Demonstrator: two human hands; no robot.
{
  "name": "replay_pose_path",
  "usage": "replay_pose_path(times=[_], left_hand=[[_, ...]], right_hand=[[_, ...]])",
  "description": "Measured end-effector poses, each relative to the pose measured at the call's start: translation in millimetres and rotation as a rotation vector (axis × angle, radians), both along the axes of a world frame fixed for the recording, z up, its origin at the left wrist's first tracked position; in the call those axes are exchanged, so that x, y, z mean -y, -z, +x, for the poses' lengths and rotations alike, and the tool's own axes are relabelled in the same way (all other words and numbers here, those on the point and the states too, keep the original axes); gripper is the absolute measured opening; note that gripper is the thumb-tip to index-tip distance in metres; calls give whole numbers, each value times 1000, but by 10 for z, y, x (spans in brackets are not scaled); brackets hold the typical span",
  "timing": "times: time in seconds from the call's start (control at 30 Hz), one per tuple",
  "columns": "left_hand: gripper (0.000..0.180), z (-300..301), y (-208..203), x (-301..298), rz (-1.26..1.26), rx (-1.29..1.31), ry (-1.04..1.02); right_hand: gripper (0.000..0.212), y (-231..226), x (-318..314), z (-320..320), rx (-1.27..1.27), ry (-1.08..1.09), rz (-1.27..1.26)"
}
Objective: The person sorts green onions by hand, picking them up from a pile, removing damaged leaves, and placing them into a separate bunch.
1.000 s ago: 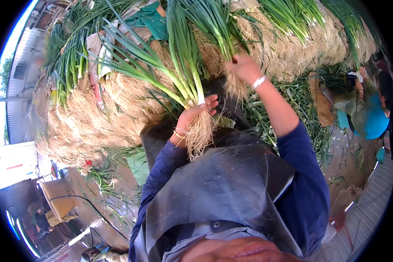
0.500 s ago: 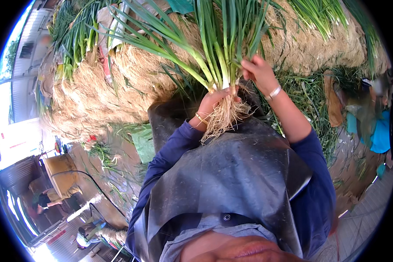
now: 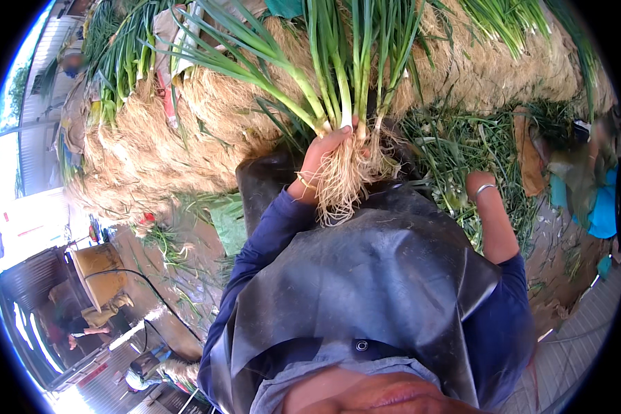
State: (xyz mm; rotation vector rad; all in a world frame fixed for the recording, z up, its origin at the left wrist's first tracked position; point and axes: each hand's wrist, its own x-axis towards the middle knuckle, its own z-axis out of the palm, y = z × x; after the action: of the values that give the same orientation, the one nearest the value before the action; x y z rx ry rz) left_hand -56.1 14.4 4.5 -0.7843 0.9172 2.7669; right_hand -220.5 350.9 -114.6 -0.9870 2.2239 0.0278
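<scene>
My left hand (image 3: pixel 320 160) is closed round the lower white stems of a bunch of spring onions (image 3: pixel 345 83). Their long green leaves fan upward, and the pale stringy roots (image 3: pixel 341 186) hang over my lap. Some stems on the bunch's right side stand slightly apart from the rest. Away to the right, my right hand (image 3: pixel 479 185) is over a heap of cut green leaves (image 3: pixel 455 155), well apart from the bunch. Its back faces up and its fingers are hidden, so what it holds, if anything, does not show.
Stacked spring onions with a thick mass of roots (image 3: pixel 165 145) form a bank in front of me, running left and right. A dark apron (image 3: pixel 366 269) covers my lap. Left are a green sheet (image 3: pixel 228 222) and a dark hose (image 3: pixel 155 293); a blue plastic item (image 3: pixel 602 207) lies far right.
My right hand has left the onion stems and moved down and right, over the leaf heap. My left hand still grips the bunch, and the stems on its right side now stand further apart.
</scene>
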Motion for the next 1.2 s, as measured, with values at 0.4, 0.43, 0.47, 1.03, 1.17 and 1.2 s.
replay_pose_path(times=[0.4, 0.43, 0.47, 1.03, 1.17, 1.2], left_hand=[[49, 202, 23, 59, 212, -202, 72], [48, 218, 109, 109, 226, -202, 75], [47, 233, 167, 145, 242, -201, 81], [29, 317, 163, 52, 220, -57, 132], [29, 280, 321, 122, 250, -25, 167], [31, 287, 349, 121, 209, 19, 188]], right_hand=[[18, -817, 2316, 178, 885, 598, -1010], [15, -733, 2303, 234, 730, 567, -950], [17, -750, 2248, 296, 940, 657, -1028], [23, -1139, 1593, 528, 587, 279, -868], [25, -1246, 1312, 506, 921, 334, -936], [26, -1217, 1379, 525, 613, 314, -975]])
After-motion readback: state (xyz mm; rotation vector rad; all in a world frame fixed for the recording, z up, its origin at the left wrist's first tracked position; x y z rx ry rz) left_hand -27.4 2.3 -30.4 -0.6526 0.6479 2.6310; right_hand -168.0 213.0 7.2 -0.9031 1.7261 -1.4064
